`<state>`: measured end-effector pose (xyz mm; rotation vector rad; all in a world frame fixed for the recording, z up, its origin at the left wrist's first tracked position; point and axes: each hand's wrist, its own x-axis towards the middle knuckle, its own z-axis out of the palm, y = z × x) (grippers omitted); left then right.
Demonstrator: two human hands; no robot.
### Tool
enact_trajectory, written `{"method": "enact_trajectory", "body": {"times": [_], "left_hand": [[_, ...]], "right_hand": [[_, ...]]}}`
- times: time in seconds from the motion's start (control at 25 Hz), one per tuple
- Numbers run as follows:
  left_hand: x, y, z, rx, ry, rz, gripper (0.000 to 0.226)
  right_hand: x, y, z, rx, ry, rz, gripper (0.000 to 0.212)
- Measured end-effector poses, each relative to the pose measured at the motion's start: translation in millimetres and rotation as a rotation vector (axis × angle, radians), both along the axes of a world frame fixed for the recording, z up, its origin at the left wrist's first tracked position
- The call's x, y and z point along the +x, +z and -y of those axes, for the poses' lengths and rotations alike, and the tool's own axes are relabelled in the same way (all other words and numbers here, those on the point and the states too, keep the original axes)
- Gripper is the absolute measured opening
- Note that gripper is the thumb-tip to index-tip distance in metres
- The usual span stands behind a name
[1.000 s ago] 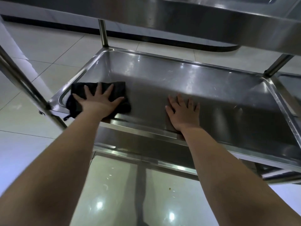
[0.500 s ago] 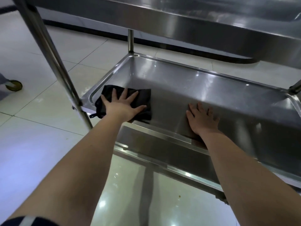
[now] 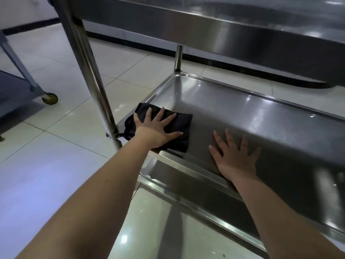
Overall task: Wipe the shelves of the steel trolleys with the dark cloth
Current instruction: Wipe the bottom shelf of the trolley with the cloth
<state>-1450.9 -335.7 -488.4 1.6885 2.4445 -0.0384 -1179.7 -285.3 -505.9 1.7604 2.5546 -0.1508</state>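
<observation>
The dark cloth (image 3: 183, 122) lies folded at the near left corner of the steel trolley's lower shelf (image 3: 261, 116). My left hand (image 3: 155, 128) presses flat on the cloth with its fingers spread. My right hand (image 3: 235, 156) rests flat on the bare steel to the right of the cloth, fingers straight, its wrist over the shelf's front rim. The trolley's upper shelf (image 3: 224, 25) overhangs both hands.
The trolley's front left post (image 3: 87, 68) rises just left of the cloth, and a back post (image 3: 178, 57) stands behind the shelf. A second trolley with a caster wheel (image 3: 50, 98) stands on the tiled floor at far left. A dark skirting strip runs along the far wall.
The view has swung left, so the shelf and both hands sit further right in frame. The left hand keeps pressing the cloth near the shelf's left corner; the right hand stays flat.
</observation>
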Motion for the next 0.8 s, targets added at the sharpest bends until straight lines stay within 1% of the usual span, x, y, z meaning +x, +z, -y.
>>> {"method": "enact_trajectory", "body": {"times": [0.16, 0.32, 0.4, 0.52, 0.6, 0.68, 0.8], "left_hand": [[-7.1, 4.6, -57.9, 0.093, -0.09, 0.026, 0.082], [-5.4, 11.3, -91.1, 0.045, -0.088, -0.01, 0.08], [2.8, 9.7, -77.7, 0.037, -0.093, -0.011, 0.083], [-2.1, 0.2, -24.1, -0.018, -0.117, 0.001, 0.09], [-10.7, -2.8, 9.6, -0.048, -0.087, 0.021, 0.092], [-15.3, 1.4, 14.9, -0.047, -0.038, 0.029, 0.094], [-5.6, 17.6, -2.3, -0.045, 0.015, -0.011, 0.085]], "right_hand": [[-0.3, 0.1, 0.3, 0.002, -0.002, 0.009, 0.061], [-3.8, -2.2, -2.6, 0.012, -0.015, 0.013, 0.058], [-2.1, -2.1, -4.3, 0.003, -0.021, 0.009, 0.057], [1.2, -2.0, -4.9, 0.007, -0.018, 0.006, 0.058], [1.4, -2.8, -2.4, 0.011, -0.01, 0.004, 0.06], [-2.9, -3.4, 0.2, 0.017, -0.005, 0.0, 0.06], [-11.5, 2.2, -0.1, 0.005, -0.007, -0.005, 0.059]]}}
